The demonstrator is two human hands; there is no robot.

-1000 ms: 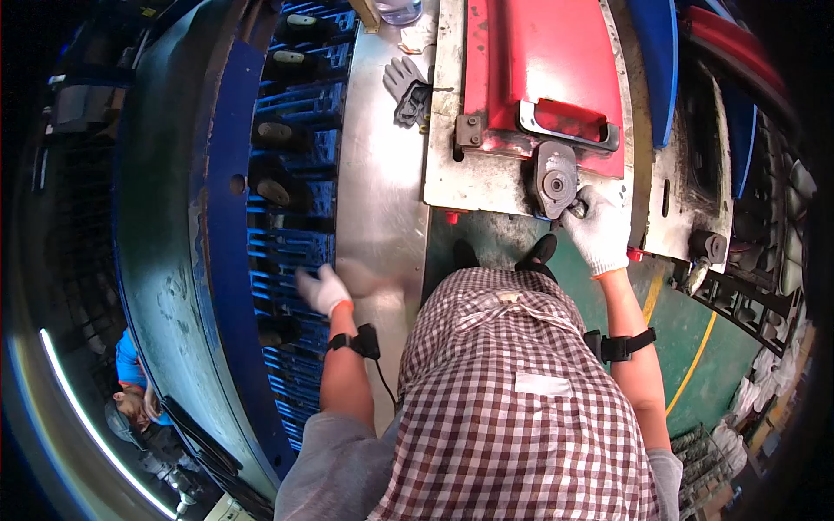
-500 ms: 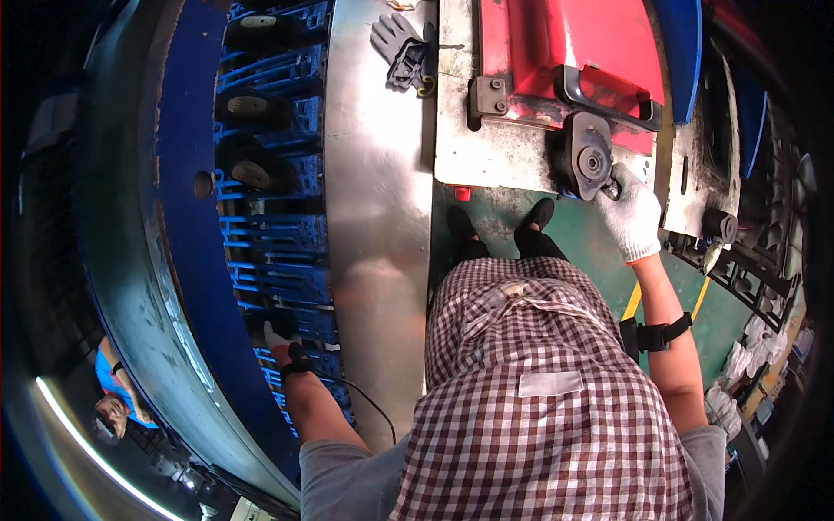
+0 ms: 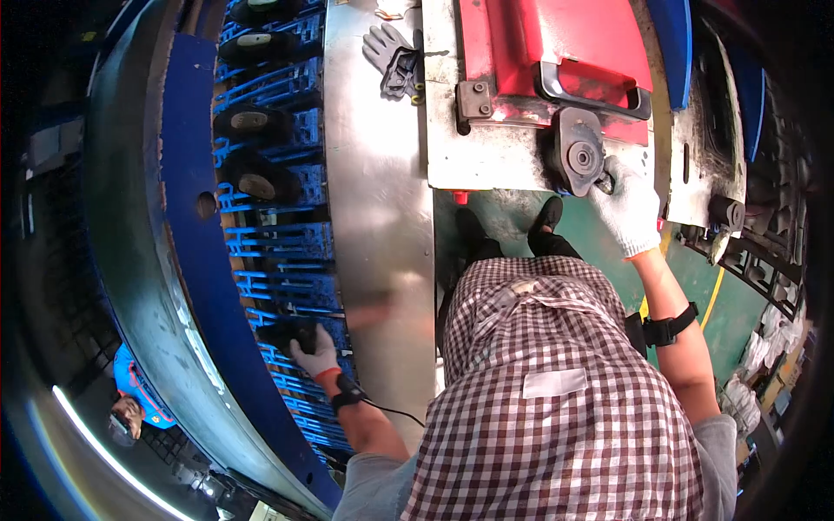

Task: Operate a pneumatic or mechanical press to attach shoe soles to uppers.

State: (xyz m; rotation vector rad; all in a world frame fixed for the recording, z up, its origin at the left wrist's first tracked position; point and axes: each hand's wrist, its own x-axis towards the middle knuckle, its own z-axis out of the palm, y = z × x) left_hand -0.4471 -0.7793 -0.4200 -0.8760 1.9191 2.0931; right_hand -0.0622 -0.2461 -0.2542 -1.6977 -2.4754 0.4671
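Observation:
My left hand (image 3: 318,351), in a white glove, is closed on a black shoe-shaped piece (image 3: 287,333) at the near part of the blue slatted rack (image 3: 282,234); its far fingers are hidden. At the right, my gloved right hand (image 3: 627,208) grips a small knob (image 3: 605,182) beside a dark metal plate with a round boss (image 3: 579,154). That plate sits at the front of a red machine part (image 3: 586,39) on a pale, stained machine table (image 3: 486,165). More black shoe-shaped pieces with pale oval patches, one of them here (image 3: 257,185), lie farther up the rack.
A bare metal ledge (image 3: 382,234) runs between the rack and me. Grey gloves (image 3: 393,61) lie at its far end. A blue rail (image 3: 187,165) edges the rack. Another person (image 3: 139,395) is beyond it at the lower left. A red button (image 3: 460,197) juts from the table's front.
My left hand has come right and slightly nearer, with the black piece now visible in it. My right hand stays at the knob. The view has shifted slightly.

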